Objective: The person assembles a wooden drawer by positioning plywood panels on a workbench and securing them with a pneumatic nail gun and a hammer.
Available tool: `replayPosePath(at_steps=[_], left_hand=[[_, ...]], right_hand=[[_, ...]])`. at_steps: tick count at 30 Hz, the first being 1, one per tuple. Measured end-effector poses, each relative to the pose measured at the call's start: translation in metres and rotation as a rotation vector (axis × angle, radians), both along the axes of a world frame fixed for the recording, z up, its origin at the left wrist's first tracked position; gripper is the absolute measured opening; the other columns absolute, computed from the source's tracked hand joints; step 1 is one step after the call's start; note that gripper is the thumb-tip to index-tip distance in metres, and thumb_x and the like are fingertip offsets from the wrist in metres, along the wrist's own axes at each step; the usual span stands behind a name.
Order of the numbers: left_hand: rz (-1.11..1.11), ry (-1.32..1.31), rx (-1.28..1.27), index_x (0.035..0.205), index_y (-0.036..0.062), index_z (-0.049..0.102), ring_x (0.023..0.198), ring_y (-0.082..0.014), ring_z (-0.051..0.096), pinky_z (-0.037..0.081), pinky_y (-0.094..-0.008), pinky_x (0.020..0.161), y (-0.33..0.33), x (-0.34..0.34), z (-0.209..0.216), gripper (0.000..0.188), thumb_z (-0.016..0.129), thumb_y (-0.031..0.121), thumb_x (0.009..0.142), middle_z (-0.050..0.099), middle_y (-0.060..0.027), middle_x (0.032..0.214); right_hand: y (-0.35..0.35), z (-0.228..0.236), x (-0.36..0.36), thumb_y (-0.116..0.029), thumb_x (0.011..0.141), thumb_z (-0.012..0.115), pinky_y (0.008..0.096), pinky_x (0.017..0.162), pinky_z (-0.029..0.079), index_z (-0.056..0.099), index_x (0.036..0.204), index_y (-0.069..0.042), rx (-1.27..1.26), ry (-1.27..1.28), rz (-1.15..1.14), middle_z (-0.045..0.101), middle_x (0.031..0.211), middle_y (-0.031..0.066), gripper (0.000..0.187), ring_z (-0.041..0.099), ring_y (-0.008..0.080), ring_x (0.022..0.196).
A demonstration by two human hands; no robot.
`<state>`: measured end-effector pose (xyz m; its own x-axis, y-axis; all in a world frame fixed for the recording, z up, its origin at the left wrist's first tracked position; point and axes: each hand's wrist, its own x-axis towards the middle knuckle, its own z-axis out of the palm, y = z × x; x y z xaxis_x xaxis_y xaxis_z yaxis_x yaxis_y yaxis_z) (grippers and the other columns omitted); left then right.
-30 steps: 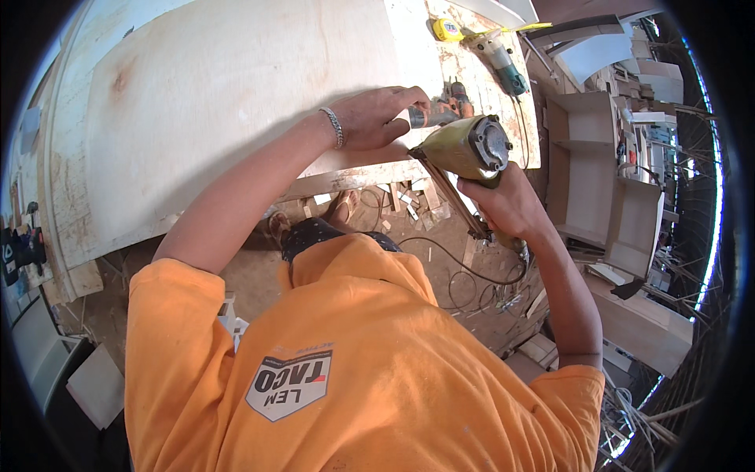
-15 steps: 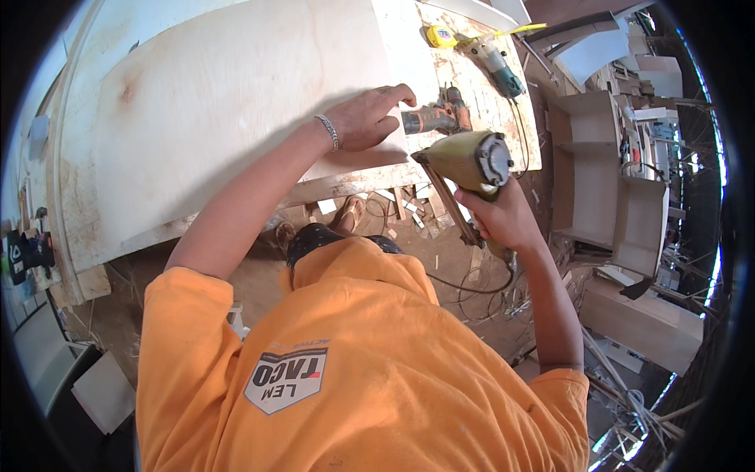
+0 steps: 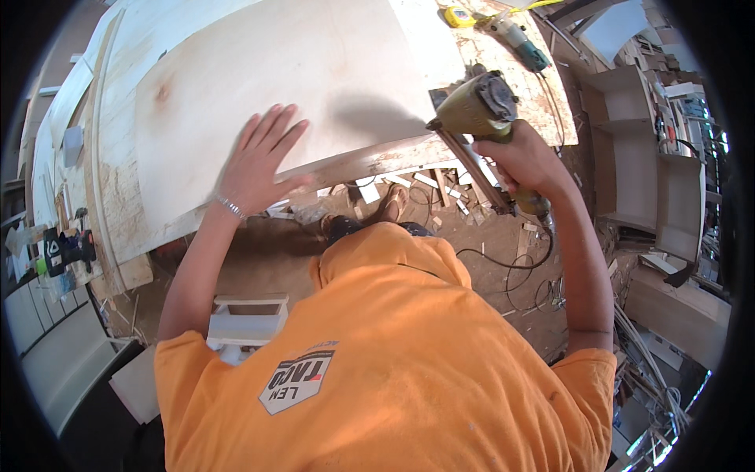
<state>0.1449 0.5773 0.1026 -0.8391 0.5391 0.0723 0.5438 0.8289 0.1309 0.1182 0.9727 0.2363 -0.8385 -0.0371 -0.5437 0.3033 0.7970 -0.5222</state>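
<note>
While right hand [image 3: 527, 160] grips nail gun [image 3: 470, 110] by its handle, left hand [image 3: 257, 173] is splayed over pale board [image 3: 314, 71]; contact unclear

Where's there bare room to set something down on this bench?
The pale panel is bare across its middle, between the left hand and the nail gun in the right hand. The bench's far right is crowded with a yellow tape measure and a grey-green power tool.
</note>
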Motion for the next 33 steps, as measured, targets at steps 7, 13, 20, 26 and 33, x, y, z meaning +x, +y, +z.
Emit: replayPosePath(at_steps=[7, 13, 20, 26, 33], left_hand=[[0.039, 0.083, -0.025, 0.154, 0.0277, 0.048, 0.152, -0.0306, 0.032, 0.026, -0.0497, 0.125, -0.035, 0.018, -0.01, 0.064, 0.06, 0.049, 0.096, 0.036, -0.008, 0.165], [0.02, 0.146, -0.027, 0.154, 0.0287, 0.048, 0.15, -0.0319, 0.035, 0.029, -0.0507, 0.124, -0.036, 0.02, -0.016, 0.063, 0.062, 0.047, 0.095, 0.037, -0.0074, 0.164], [0.034, 0.24, -0.073, 0.155, 0.0314, 0.044, 0.15, -0.0307, 0.036, 0.03, -0.0518, 0.124, -0.034, 0.027, -0.025, 0.065, 0.064, 0.043, 0.095, 0.036, -0.0051, 0.165], [0.04, 0.237, -0.037, 0.153, 0.0315, 0.046, 0.15, -0.0281, 0.036, 0.028, -0.0522, 0.125, -0.033, 0.028, -0.026, 0.061, 0.061, 0.043, 0.096, 0.041, -0.0052, 0.161], [0.061, 0.258, -0.025, 0.153, 0.0363, 0.045, 0.149, -0.0262, 0.038, 0.026, -0.0524, 0.124, -0.037, 0.031, -0.034, 0.064, 0.066, 0.045, 0.094, 0.046, -0.0015, 0.158]], right_hand=[[0.001, -0.006, -0.001, -0.023, 0.093, 0.07, 0.0308, 0.04, 0.039, 0.066, 0.1, 0.001, 0.018, -0.055, -0.02, 0.053, 0.053, 0.0013, 0.026, 0.047, 0.0098, 0.038], [-0.007, 0.001, -0.006, -0.024, 0.093, 0.071, 0.0313, 0.04, 0.038, 0.066, 0.096, 0.001, 0.064, -0.061, 0.01, 0.052, 0.051, 0.0013, 0.026, 0.048, 0.0103, 0.038], [-0.05, 0.008, 0.009, -0.021, 0.092, 0.075, 0.0297, 0.041, 0.04, 0.064, 0.102, 0.003, -0.024, -0.024, 0.131, 0.055, 0.057, 0.0002, 0.028, 0.05, 0.0093, 0.042], [-0.083, 0.005, 0.003, -0.027, 0.09, 0.071, 0.0375, 0.075, 0.049, 0.067, 0.12, 0.003, 0.127, 0.017, 0.31, 0.069, 0.089, 0.0145, 0.043, 0.065, 0.0255, 0.078], [-0.099, 0.017, 0.005, -0.03, 0.09, 0.069, 0.0418, 0.089, 0.052, 0.068, 0.121, 0.003, 0.225, 0.023, 0.327, 0.074, 0.101, 0.0229, 0.045, 0.07, 0.0349, 0.092]])
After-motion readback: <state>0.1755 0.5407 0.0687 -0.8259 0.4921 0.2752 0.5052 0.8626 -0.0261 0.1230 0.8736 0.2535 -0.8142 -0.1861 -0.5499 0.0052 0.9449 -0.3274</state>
